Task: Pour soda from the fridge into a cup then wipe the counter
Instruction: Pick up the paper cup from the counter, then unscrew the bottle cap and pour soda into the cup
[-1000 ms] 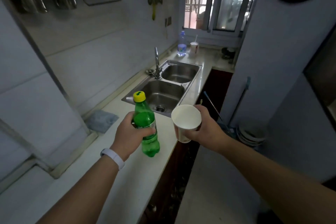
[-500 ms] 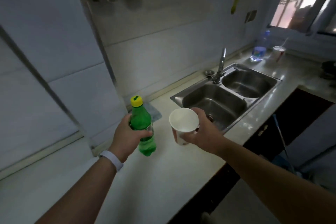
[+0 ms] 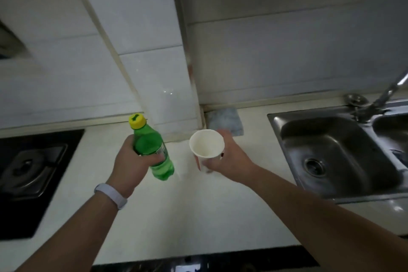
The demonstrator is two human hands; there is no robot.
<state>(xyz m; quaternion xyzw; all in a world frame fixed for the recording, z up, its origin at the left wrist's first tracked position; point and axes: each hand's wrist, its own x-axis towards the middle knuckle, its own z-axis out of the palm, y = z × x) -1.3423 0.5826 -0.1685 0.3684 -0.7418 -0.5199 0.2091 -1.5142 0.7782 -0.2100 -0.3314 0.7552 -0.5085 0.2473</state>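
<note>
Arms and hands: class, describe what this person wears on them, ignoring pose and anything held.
Both forearms are bare, with no sleeves in view. The left wrist carries a plain white band, smooth and rounded, with no visible markings. The right hand and wrist wear nothing; no rings or gloves show.

At the centre of the frame I see my left hand (image 3: 130, 161) holding the bottle (image 3: 152, 150) above the counter (image 3: 181, 216), with my right hand (image 3: 227, 157) holding the cup (image 3: 206, 146) just to its right, the two apart. The stove (image 3: 33, 170) sits at the left edge and the sink (image 3: 340, 152) at the right, its faucet (image 3: 388, 90) behind it in the upper right. A cloth (image 3: 225, 120) lies on the counter behind the cup, against the wall (image 3: 287, 51).
</note>
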